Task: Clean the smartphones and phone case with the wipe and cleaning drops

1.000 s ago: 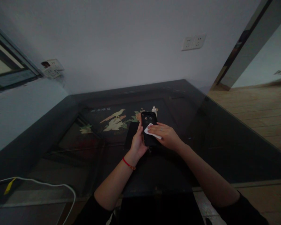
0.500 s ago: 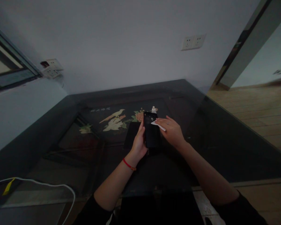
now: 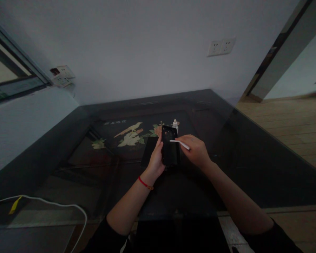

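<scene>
My left hand [image 3: 156,160] is wrapped round the left side of a black phone [image 3: 170,147], which it holds back side up, camera end away from me, above a dark table [image 3: 239,154]. My right hand [image 3: 196,151] is closed in a pinch on a small white wipe [image 3: 179,143]. The wipe shows edge-on, and its far tip touches the phone near the camera end. A red string circles my left wrist.
A small white bottle [image 3: 175,124] stands just behind the phone. A flat dark object [image 3: 148,151] lies left of my left hand. A painted bird and flowers [image 3: 130,134] show on the tabletop. A white cable [image 3: 47,205] curves at the lower left. Wall sockets [image 3: 220,46] sit above.
My right hand slid the wipe from the middle of the phone's back up toward the camera end and turned it on edge. My left hand kept the phone almost still.
</scene>
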{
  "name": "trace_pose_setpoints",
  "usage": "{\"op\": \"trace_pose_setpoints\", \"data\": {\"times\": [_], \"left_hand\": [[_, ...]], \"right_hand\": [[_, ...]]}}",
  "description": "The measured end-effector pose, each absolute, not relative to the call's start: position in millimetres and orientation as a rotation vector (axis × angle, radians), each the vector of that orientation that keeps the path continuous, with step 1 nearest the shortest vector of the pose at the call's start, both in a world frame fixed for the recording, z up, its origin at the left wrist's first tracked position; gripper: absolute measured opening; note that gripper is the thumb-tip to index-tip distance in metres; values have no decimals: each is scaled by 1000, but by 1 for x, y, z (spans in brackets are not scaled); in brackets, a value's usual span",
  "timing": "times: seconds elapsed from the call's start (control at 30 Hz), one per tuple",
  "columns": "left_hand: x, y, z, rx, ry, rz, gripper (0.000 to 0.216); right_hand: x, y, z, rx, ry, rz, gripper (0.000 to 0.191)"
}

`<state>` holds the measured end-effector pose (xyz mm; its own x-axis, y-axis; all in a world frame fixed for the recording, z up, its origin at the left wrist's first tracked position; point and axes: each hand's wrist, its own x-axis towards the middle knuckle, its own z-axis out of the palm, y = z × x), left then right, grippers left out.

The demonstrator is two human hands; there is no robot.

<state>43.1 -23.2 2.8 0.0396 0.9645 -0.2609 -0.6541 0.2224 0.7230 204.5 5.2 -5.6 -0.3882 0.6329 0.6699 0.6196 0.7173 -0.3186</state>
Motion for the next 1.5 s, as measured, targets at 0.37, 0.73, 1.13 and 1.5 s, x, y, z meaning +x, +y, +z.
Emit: {"op": "trace_pose_setpoints", "data": {"times": [0.37,0.73,1.13,1.5], "left_hand": [[40,-23,4,593,873,1255,54],[34,-14,-3,570,854,1442,55],[32,-15,-4,698,939,1200,54],[27,-6,-15,915,999,1157,46]], "right_hand": [[212,25,-18,-1040,-2305,-230,25],[200,3,-6,-686,-2560,294,23],[214,17,-7,-917,-2252,-177,25],[232,34,-16,-965,-2482,-79,25]]}}
